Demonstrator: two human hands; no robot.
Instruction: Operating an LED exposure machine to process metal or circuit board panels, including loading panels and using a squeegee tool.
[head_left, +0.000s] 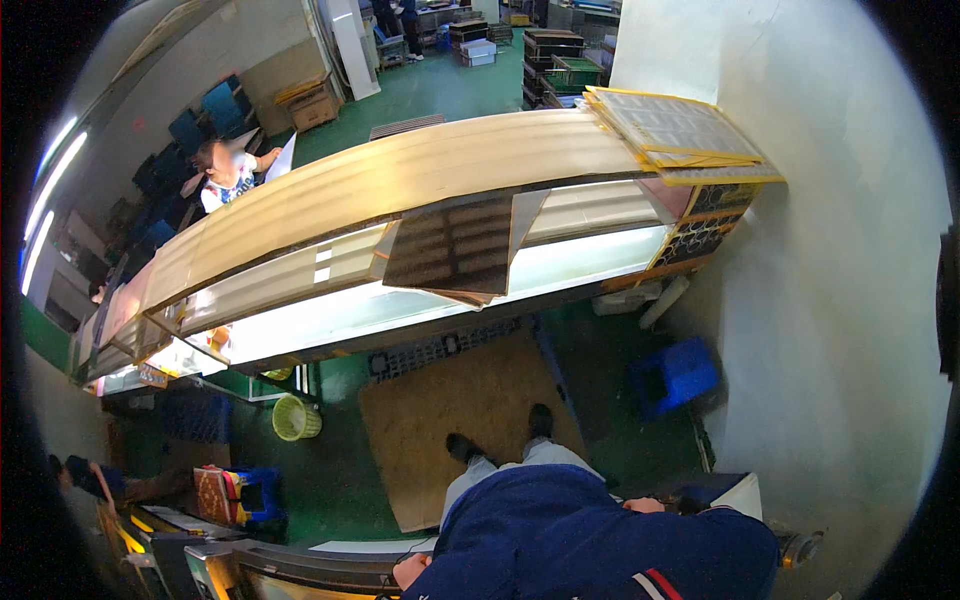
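Both of my hands are low in the view, mostly covered by my dark blue sleeves. My left hand [410, 569] is beside the edge of a dark machine [290, 560] with a thin dark cable near it; its fingers are too hidden to read. Close to my right hip, my right hand [643, 505] shows only in part, next to a dark object [690, 497] and a white panel [740, 494]. Whether either hand holds anything cannot be seen. Ahead of me, a dark, grid-patterned panel [450, 245] leans against the lit bench [585, 268].
My feet are on a brown board [420, 430]. A blue stool [676, 378] is to the right, a pale green basket [296, 418] to the left. Yellow-edged frames [690, 130] lie on the bench's top shelf. Another person [232, 178] holds a white sheet beyond it.
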